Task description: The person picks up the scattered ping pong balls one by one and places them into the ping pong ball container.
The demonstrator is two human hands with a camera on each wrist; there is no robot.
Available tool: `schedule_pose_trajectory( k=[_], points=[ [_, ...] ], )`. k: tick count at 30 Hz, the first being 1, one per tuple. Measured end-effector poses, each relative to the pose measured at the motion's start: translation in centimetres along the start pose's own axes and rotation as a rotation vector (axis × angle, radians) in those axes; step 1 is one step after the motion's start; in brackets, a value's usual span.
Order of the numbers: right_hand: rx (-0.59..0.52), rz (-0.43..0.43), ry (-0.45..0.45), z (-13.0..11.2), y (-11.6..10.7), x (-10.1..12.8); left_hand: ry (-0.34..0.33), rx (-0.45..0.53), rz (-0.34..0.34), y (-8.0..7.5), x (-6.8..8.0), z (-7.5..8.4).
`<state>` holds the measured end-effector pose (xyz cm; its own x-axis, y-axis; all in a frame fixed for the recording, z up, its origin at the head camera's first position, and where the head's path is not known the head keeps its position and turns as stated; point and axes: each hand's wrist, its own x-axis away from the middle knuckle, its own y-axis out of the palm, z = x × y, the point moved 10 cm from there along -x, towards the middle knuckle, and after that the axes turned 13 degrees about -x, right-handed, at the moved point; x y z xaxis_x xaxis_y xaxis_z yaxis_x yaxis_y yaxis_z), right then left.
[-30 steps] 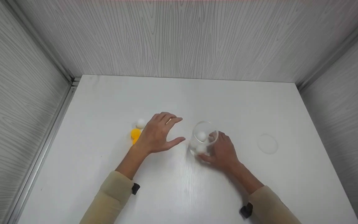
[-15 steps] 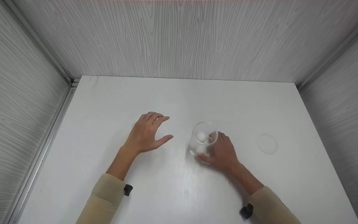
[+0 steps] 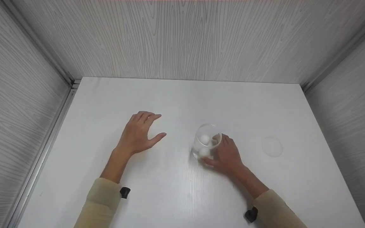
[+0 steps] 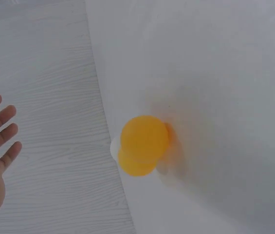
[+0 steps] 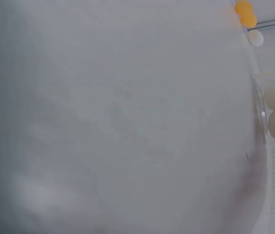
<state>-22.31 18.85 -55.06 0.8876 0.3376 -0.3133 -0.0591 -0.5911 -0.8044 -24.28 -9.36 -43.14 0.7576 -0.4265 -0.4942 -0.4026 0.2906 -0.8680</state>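
Your right hand (image 3: 228, 155) was wrapped round the glass (image 3: 207, 141), fingers curled on its right side, with two white balls (image 3: 204, 138) sitting inside. Your left hand (image 3: 138, 134) hovered flat with fingers spread, gripping nothing, well apart from the glass and off to its left. The orange balls (image 4: 143, 144) were right under that left palm, so the head view hid them; the left wrist view showed two stacked close, with what looked like a white ball (image 4: 114, 148) peeking out behind, though it's hard to be sure. So the left hand was way nearer those, the glass lying off to its right. A faint ring (image 3: 272, 146) sat on the table (image 3: 176, 196), right of your right hand.
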Motion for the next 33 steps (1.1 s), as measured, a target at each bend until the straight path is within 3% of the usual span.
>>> schedule_pose_trajectory(
  k=[33],
  points=[
    [-0.048, -0.017, 0.033, 0.4, 0.1, -0.2, -0.168, -0.042, -0.192, 3.3, 1.2, -5.3]
  ],
)
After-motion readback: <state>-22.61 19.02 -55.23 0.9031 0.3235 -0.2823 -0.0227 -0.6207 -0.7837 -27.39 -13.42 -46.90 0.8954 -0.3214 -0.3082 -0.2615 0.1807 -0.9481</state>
